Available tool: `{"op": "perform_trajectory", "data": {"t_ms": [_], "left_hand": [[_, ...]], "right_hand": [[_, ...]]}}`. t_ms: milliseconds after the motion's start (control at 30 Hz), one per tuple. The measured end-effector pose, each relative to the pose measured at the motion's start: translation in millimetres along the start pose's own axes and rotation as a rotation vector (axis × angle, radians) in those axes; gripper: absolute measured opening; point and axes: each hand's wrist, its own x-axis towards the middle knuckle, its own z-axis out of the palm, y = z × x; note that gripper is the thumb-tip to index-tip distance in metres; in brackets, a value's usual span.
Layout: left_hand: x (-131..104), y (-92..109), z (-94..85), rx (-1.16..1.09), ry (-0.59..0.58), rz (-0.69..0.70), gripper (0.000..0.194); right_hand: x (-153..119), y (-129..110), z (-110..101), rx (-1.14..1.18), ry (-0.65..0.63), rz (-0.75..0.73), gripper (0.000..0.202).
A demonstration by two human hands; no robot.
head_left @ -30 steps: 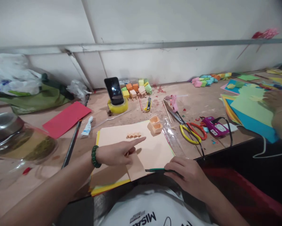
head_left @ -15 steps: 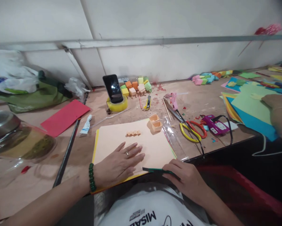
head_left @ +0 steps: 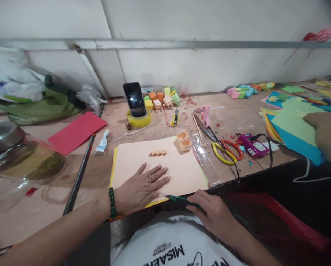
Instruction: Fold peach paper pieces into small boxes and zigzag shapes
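Note:
My left hand (head_left: pixel 140 186) lies flat with spread fingers on a stack of pale peach paper (head_left: pixel 137 149), a ring and a green bead bracelet on it. At the paper's near edge, my right hand (head_left: pixel 208 207) is closed around a slim green utility knife (head_left: pixel 179 199). Its dark tip points left, close to my left fingertips. Beyond my left hand, a small zigzag-folded peach strip (head_left: pixel 158 152) rests on the sheet. Two little open peach paper boxes (head_left: pixel 183 141) sit at the sheet's far right corner.
Scissors (head_left: pixel 223 153), a pink glue gun (head_left: pixel 206 117) and a purple power adapter (head_left: pixel 252 146) lie to the right. A phone (head_left: pixel 134 99) leans on a yellow tape roll (head_left: pixel 139 119). At far right, another person's hand (head_left: pixel 317 120) touches coloured paper. A glass jar (head_left: pixel 40 159) stands left.
My right hand and the knife have shifted slightly left, and the knife now slants more across the paper's near edge. My left hand stays pressed on the sheet.

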Motion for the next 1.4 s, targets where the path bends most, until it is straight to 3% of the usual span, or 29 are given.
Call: {"op": "perform_trajectory", "data": {"t_ms": [433,500,600,667,767,867,967,1100,1200,1300,1400], "left_hand": [[-0.3,1.7,-0.2,-0.012,-0.034,-0.015,0.051],[0.0,1.4,-0.6,-0.020,-0.017,-0.013,0.050],[-0.2,0.3,-2.5,-0.035,0.009,-0.003,0.052],[-1.6,0.9,-4.8,-0.019,0.030,0.004,0.066],[-6.5,7.0,-5.9,0.056,0.125,-0.044,0.083],[-13.1,18.9,1.3,0.085,0.245,-0.086,0.052],[-17.8,32.8,15.2,0.115,0.368,-0.082,0.032],[-19.8,46.9,28.7,0.172,0.567,-0.043,0.030],[-20.2,49.9,30.6,0.122,0.642,-0.025,0.032],[-20.3,47.2,31.1,0.025,0.681,-0.068,0.032],[-20.3,43.4,31.4,-0.138,0.686,-0.168,0.028]], "right_hand": [[7.1,-14.1,25.3,0.129,-0.054,-0.005,0.019],[10.0,-19.9,23.0,0.158,-0.090,-0.038,0.020],[12.8,-22.6,3.8,0.191,-0.108,-0.092,0.017],[12.0,-13.8,-15.9,0.120,0.025,-0.034,0.011],[5.4,17.8,-40.9,-0.281,0.336,0.157,0.013],[-3.2,54.3,-50.0,-0.580,0.373,0.285,0.025],[-4.5,69.3,-47.3,-0.685,0.342,0.292,0.032],[11.3,41.4,-34.8,-0.555,0.374,0.092,0.025],[30.5,7.5,-15.7,-0.217,0.128,-0.145,0.020],[47.2,-12.4,8.9,-0.069,-0.026,-0.236,0.045],[56.6,-15.6,29.1,-0.036,-0.055,-0.229,0.061]]}}
